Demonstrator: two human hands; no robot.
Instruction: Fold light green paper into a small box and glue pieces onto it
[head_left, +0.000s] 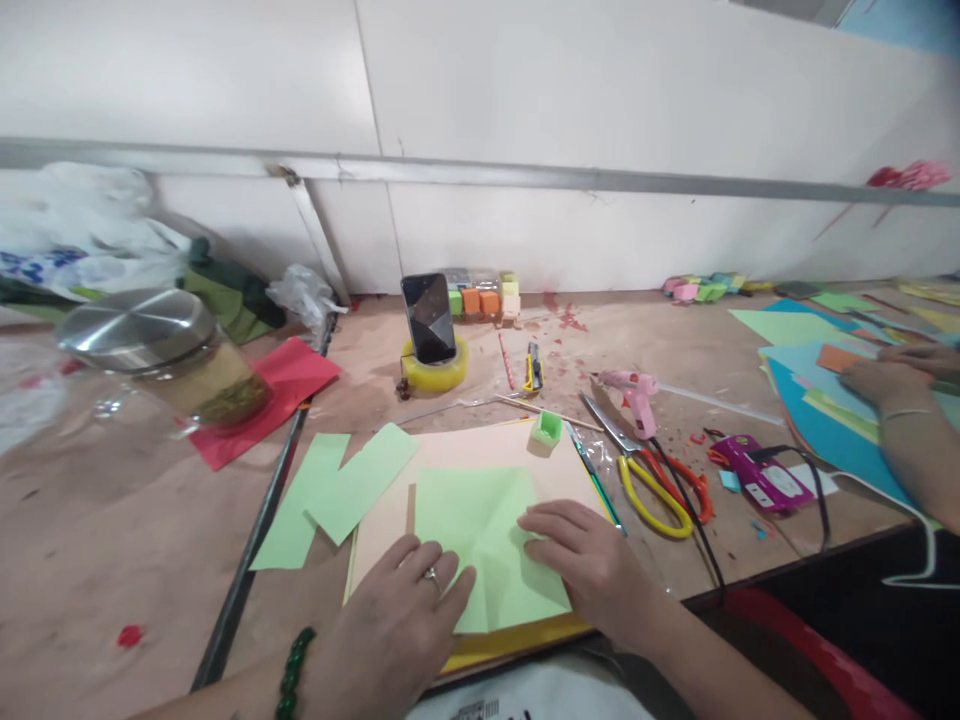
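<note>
In the head view, the creased green sheet lies on pale pink paper — left hand resting on it, fingers loosely spread; right hand curved over its right edge — whether pinching, I cannot tell.

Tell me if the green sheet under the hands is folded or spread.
Spread: the sheet lies opened out, with creases showing near its middle.

A single head camera looks from above the near edge of the bench, facing forward and down. The left hand and right hand lie close below it. The bench's far edge crosses above mid-height, a white wall filling the top; the near edge slants through the lower right.
</note>
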